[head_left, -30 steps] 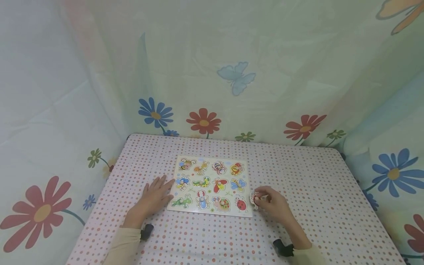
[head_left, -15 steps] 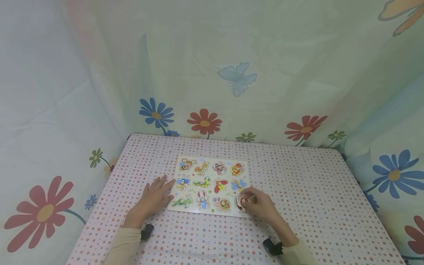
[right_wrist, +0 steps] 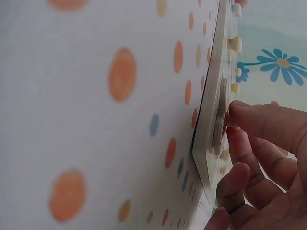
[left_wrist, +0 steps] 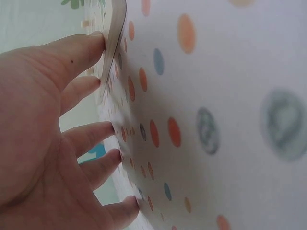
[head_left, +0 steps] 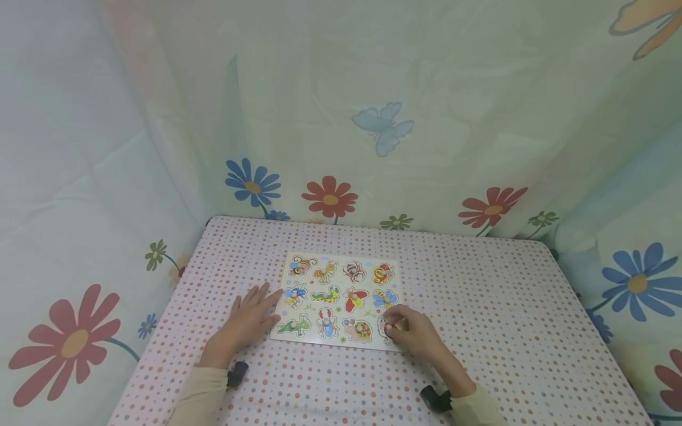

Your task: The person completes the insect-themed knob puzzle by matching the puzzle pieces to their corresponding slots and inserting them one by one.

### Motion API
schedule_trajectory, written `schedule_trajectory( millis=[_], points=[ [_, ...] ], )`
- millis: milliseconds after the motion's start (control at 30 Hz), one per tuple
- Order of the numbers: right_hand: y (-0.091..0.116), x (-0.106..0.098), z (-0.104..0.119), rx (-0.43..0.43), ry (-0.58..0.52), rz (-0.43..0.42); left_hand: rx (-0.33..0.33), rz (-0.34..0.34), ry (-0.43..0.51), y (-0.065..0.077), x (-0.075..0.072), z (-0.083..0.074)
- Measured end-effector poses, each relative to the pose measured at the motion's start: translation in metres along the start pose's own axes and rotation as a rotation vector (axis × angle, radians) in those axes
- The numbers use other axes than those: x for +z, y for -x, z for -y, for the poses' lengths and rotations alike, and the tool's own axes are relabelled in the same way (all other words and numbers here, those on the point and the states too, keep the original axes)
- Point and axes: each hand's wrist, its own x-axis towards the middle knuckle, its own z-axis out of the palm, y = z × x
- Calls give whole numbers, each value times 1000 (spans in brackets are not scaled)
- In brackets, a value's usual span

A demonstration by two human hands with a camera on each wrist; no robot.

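A wooden knob puzzle board (head_left: 338, 281) with insect pieces lies on the table. My right hand (head_left: 421, 334) is over its lower right corner, pinching a ladybug puzzle piece (head_left: 382, 325) by the knob between thumb and fingertip. From the right wrist view, the edge of that piece (right_wrist: 219, 120) shows right at the board's face, slightly raised from it. My left hand (head_left: 242, 319) lies spread beside the board's left edge. In the left wrist view, its thumb and index tip touch the board's side (left_wrist: 114, 38), while the other fingertips rest on the cloth.
Several other pieces, such as a caterpillar (head_left: 325, 294) and a snail (head_left: 358, 330), sit in their places on the board. A dotted cloth (head_left: 479, 284) covers the table. Floral curtains (head_left: 298, 89) hang behind and at both sides. Black wrist cameras (head_left: 436, 400) extend from both wrists.
My right hand has moved left with the ladybug piece, from beside the board to over the printed ladybug in its lower right corner. The left hand has stayed put.
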Motion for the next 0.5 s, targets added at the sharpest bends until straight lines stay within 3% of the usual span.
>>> schedule_trajectory(
  millis=[500],
  points=[
    [0, 2, 3, -18, 11, -21, -2, -1, -16, -1, 1, 1]
  ],
)
